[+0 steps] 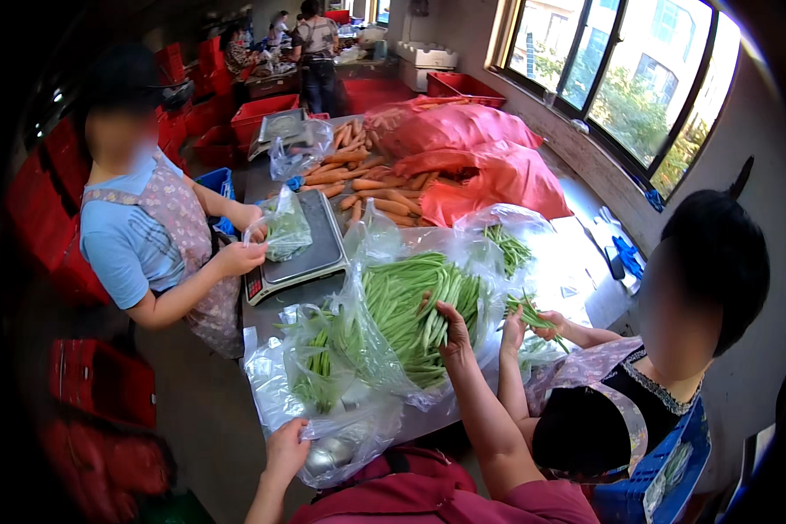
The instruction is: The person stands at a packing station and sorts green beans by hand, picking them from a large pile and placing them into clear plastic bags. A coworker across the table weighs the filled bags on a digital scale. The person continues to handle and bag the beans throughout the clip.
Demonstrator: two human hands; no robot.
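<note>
- Red crate (105, 382), lower left of the frame.
- Co-worker in a blue shirt and floral apron (153, 240), left; both hands on a bag of greens (286, 229) above the scale.
- Your left hand (286, 454), lower centre-left: thumb and fingers pinched together on the edge of a clear plastic sheet or bag (362, 425).
- Scale (319, 259), flat grey platform, left of centre.
- Small bunch of beans (320, 360) inside clear plastic, just above your left hand; you cannot tell whether your pinched edge belongs to it.
- Carrots (395, 201), heaped loose, upper centre.
- Green beans (410, 301), large pile on spread clear plastic, centre.
- Your right hand (454, 334), centre: fingers curled at the pile's right edge, touching beans; you cannot tell whether they are closed on any.
- Red mesh sacks (489, 179), upper centre, beside the carrots.
- Second co-worker (616, 410), right, holding a few beans (526, 308).
- Blue crate (679, 467), lower right.
</note>
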